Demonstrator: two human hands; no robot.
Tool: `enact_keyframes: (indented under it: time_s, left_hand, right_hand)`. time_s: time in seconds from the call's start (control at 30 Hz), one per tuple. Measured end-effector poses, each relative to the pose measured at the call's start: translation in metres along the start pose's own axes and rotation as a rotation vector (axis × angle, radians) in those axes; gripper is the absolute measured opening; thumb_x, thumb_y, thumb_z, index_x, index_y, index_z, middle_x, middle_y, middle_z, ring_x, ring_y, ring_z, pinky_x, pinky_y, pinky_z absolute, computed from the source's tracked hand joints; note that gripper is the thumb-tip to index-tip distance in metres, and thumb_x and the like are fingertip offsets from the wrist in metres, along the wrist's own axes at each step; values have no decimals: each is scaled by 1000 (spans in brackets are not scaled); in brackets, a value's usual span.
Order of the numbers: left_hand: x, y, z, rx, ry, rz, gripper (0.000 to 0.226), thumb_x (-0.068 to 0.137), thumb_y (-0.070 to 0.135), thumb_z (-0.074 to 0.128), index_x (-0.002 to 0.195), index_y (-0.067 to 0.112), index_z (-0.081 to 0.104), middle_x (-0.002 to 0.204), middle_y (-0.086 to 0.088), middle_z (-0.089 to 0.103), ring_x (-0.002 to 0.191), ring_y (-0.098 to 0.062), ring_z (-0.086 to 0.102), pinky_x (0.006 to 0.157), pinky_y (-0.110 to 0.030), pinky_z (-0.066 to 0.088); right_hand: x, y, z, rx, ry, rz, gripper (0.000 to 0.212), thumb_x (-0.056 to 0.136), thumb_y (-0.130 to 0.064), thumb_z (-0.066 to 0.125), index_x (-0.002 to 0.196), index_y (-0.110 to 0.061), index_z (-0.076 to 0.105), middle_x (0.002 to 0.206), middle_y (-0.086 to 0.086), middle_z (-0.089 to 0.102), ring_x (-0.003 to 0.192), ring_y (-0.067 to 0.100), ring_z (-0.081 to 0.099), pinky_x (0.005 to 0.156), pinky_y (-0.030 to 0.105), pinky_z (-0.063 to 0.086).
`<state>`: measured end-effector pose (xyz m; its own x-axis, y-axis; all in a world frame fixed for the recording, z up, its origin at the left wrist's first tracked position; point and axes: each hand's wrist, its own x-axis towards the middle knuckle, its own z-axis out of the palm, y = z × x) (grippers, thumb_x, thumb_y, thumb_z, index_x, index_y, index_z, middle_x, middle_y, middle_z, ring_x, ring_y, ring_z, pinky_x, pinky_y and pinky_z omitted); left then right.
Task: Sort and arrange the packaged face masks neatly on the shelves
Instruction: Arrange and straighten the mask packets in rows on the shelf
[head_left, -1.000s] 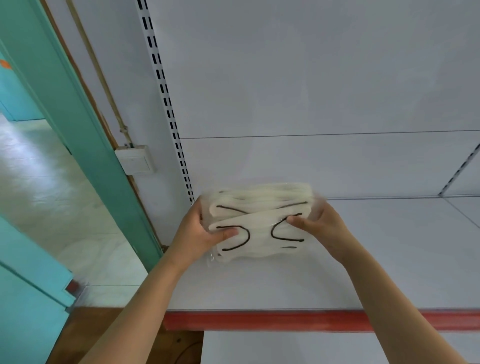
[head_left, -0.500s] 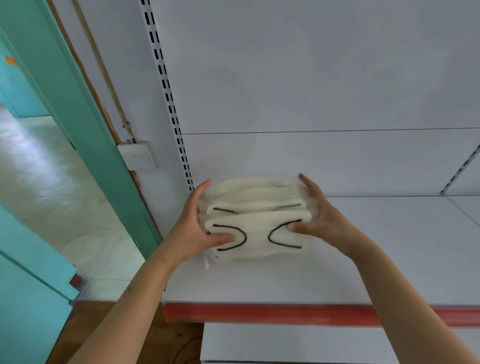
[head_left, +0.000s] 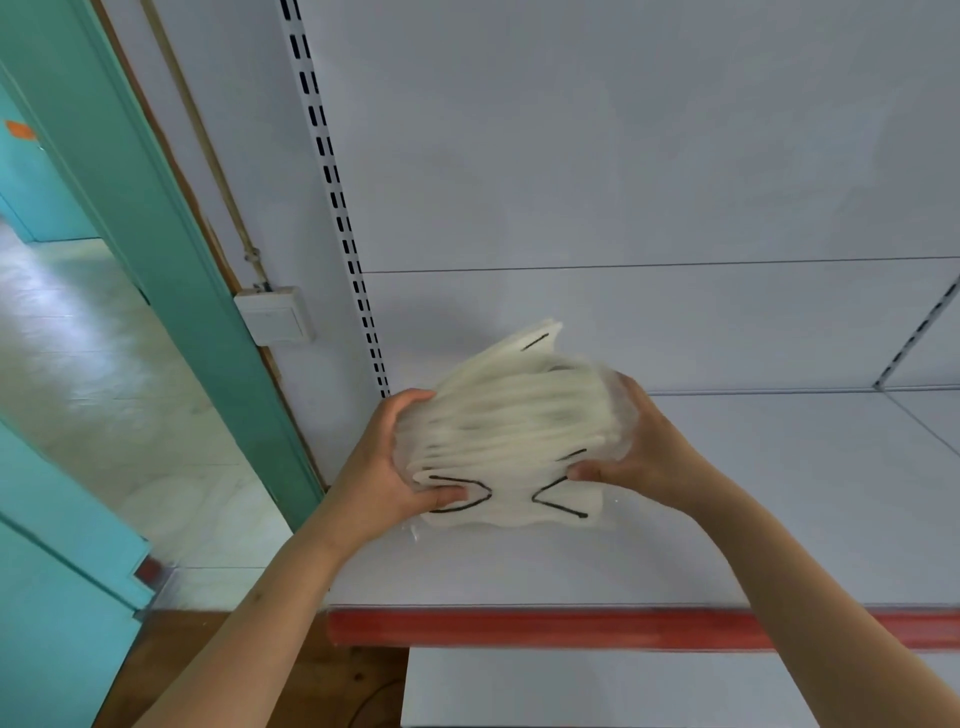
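Observation:
A stack of white packaged face masks with black ear loops rests at the left end of the white shelf. My left hand grips the stack's left side, thumb pressed on the front mask. On the right side, my right hand holds it, thumb on the front and fingers behind. The stack is fanned and tilted, its top leaning back to the right, and blurred by motion. Its lower edge touches the shelf surface.
The shelf has a red front edge and a white back panel with a slotted upright at the left. A lower white shelf shows beneath. A teal door frame and a wall switch stand to the left.
The stack has gone from level and squared to fanned and tilted, its top masks splaying up to the right. Both hands keep their grip on its sides.

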<state>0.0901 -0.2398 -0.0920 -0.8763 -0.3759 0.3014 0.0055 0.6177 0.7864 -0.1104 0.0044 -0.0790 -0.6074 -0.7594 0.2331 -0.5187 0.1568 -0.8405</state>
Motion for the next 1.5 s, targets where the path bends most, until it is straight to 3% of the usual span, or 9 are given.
enact_keyframes:
  time_s: [0.1,0.27,0.4,0.47,0.7,0.9,1.0,1.3,1.5]
  left_hand:
    - [-8,-3,1,17,-104,-50,101,57,43,97,133,60,32,128,34,49,116,10,53,99,-13,45]
    - [-7,-8,9,-33,-144,-74,116,66,26,96,152,48,22,126,22,50,108,6,62,93,-5,43]
    - [0,-18,12,-135,-148,-161,85,61,30,96,134,31,52,116,10,68,104,-6,69,93,-22,52]
    - [3,-24,12,-161,-163,-198,75,62,28,95,126,25,56,112,5,72,106,-15,70,93,-29,55]
    - [13,-29,5,-368,-226,-279,79,65,7,88,134,10,51,124,-12,69,118,-25,65,101,-38,54]
    - [18,-26,-10,-493,-281,-306,88,59,19,98,136,15,54,129,-8,70,122,-20,65,98,-29,53]
    - [16,-25,-7,-411,-260,-300,77,70,1,86,137,18,52,129,0,71,122,-13,65,96,-22,52]
    - [19,-16,-2,-206,-71,-239,87,63,13,93,136,29,48,114,28,70,109,8,64,90,-9,49]
    - [8,-21,2,-106,-201,-229,100,61,33,98,142,36,39,128,26,61,121,4,59,101,-18,49]
  right_hand:
    - [-6,10,-2,-75,-119,75,133,55,-48,92,156,-43,6,155,-27,21,142,-9,20,112,17,21]
    - [0,19,-3,-68,-217,161,147,53,-50,92,154,-45,-15,160,-26,18,145,-2,23,118,25,22]
    - [17,24,-1,-16,-325,159,149,56,-45,95,156,-33,-15,153,-36,27,143,-4,30,123,39,22]
    - [26,30,1,4,-361,123,143,59,-38,95,157,-31,-10,155,-13,39,144,8,37,121,46,27]
    - [38,22,5,103,-382,86,126,53,-37,93,146,-40,8,143,-7,46,132,-7,46,105,15,40]
    - [38,15,-3,180,-285,98,129,48,-54,94,151,-25,23,142,-4,55,132,10,52,107,31,46]
    - [29,20,-5,159,-257,108,115,47,-54,95,141,-24,37,134,-7,60,127,12,57,105,37,49]
    - [27,13,-11,41,-219,33,100,66,-39,91,146,-38,33,135,-27,55,130,-3,50,107,24,41]
    - [22,27,-11,-30,-327,82,128,57,-47,94,152,-48,9,147,-37,29,134,-23,25,112,11,26]
